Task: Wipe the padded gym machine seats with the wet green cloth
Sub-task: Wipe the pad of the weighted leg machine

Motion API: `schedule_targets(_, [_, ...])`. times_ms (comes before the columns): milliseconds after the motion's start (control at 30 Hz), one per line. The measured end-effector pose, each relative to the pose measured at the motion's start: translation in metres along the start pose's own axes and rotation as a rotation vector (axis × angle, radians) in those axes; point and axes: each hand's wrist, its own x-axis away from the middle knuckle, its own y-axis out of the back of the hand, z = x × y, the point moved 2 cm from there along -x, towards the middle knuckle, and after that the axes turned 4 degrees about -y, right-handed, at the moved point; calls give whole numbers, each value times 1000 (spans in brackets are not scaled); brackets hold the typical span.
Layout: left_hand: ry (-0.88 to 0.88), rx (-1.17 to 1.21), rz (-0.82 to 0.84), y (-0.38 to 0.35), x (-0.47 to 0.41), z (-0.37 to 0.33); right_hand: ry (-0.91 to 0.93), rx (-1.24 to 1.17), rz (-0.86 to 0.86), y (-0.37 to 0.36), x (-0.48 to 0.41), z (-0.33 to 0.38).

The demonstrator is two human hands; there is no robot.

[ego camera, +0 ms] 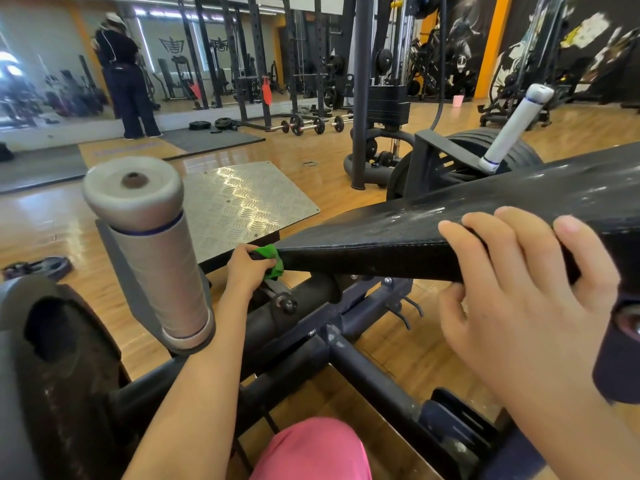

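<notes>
1 crumpled green cloth [272, 260], left fingers [258, 263] clutching; right fingers [485, 237] grip streaky black pad [398, 237].

The black padded seat [433, 223] slants from the right edge to the centre. My left hand [247, 268] holds the green cloth [272, 261] against its tip, and my right hand [519, 289] grips its near edge. Beyond, the wooden floor [294, 150] carries dark mats [207, 138] at upper left, loose weight plates [200, 125] and barbells [311, 125].
</notes>
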Motion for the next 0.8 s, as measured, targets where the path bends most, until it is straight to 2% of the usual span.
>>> schedule_targets(233, [-5, -217, 108, 1, -28, 5, -7, -50, -45, -7, 2, 2])
schedule_targets(433, [22, -184, 138, 4, -38, 13, -10, -72, -87, -16, 5, 5])
schedule_targets(667, [28, 25, 220, 12, -34, 12, -1, -97, -109, -18, 3, 7])
schedule_targets(800, [13, -106, 149, 8, -33, 1, 1, -59, -149, -16, 1, 6])
